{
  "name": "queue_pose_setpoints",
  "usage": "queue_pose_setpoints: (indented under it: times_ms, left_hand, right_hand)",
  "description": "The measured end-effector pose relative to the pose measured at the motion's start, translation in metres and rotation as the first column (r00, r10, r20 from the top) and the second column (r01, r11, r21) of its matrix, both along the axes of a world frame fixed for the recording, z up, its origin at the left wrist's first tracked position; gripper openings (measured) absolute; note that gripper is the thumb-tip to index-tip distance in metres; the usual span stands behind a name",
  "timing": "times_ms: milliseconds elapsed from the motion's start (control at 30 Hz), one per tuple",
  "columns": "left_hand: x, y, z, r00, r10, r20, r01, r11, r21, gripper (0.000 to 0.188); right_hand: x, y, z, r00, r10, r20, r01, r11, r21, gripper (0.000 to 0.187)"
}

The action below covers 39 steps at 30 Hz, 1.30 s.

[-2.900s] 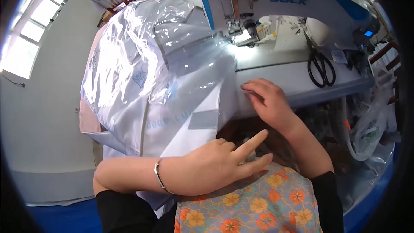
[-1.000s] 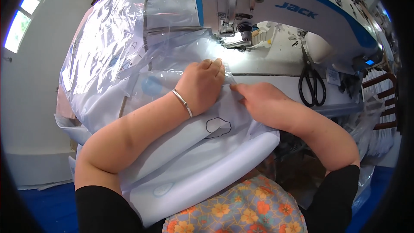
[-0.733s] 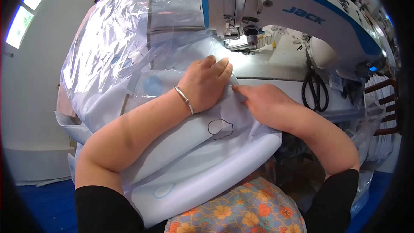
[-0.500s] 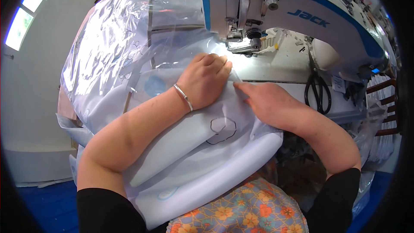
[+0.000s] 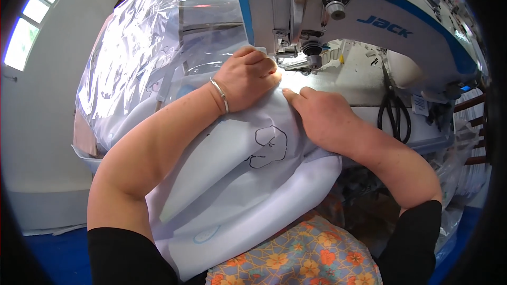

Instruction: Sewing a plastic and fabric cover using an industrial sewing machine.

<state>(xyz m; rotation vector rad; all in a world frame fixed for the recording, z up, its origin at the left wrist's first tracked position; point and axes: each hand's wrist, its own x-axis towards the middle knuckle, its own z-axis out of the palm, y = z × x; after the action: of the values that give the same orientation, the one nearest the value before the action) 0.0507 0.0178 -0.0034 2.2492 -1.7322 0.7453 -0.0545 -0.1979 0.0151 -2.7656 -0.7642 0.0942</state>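
Under both hands: white fabric [image 5: 248,179], folded in layers, bearing a black outline drawing just below the knuckles; spread from the lap up to the sewing machine [image 5: 369,26], kept flat and taut by palm pressure, apparently to feed its edge beneath the presser foot [image 5: 296,60].
Left hand [image 5: 245,79]: curled into a loose fist, knuckles up, bunching the fabric edge directly in front of the foot; silver bangle [image 5: 221,94] at the wrist; forearm laid diagonally across the cloth.
Right hand [image 5: 322,119]: palm down, fingers closed together, index tip touching the left hand's heel; pinning the fabric, not pinching it.
Beyond the left hand: clear plastic sheeting [image 5: 142,58], heaped.
Right of the right hand: black scissors [image 5: 393,111], lying on the machine bed, apart from the fabric.
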Motion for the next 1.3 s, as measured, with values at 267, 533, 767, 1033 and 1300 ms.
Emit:
queue_pose_setpoints:
  times_ms: [267, 533, 767, 1033, 1300]
  left_hand:
    - [0.007, -0.001, -0.001, 0.993, 0.096, -0.071, -0.089, 0.991, 0.097, 0.017]
    - [0.001, -0.009, 0.013, 0.966, 0.174, -0.189, -0.129, 0.965, 0.230, 0.008]
    - [-0.008, 0.001, 0.014, 0.979, 0.204, -0.031, -0.195, 0.963, 0.187, 0.017]
    - [-0.003, 0.006, 0.029, 0.943, 0.333, 0.018, -0.330, 0.926, 0.182, 0.016]
    - [-0.033, -0.050, 0.053, 0.640, 0.768, 0.005, -0.607, 0.502, 0.616, 0.021]
  right_hand:
    - [0.004, 0.007, -0.012, 0.995, -0.006, 0.098, -0.005, 0.994, 0.108, 0.050]
    - [0.004, 0.019, -0.027, 0.976, -0.095, 0.196, 0.065, 0.986, 0.155, 0.045]
    - [0.006, 0.024, -0.036, 0.954, -0.150, 0.260, 0.109, 0.980, 0.166, 0.041]
    - [0.013, 0.040, -0.042, 0.934, -0.200, 0.295, 0.142, 0.968, 0.208, 0.040]
    - [0.019, 0.042, -0.037, 0.945, -0.228, 0.234, 0.190, 0.966, 0.173, 0.019]
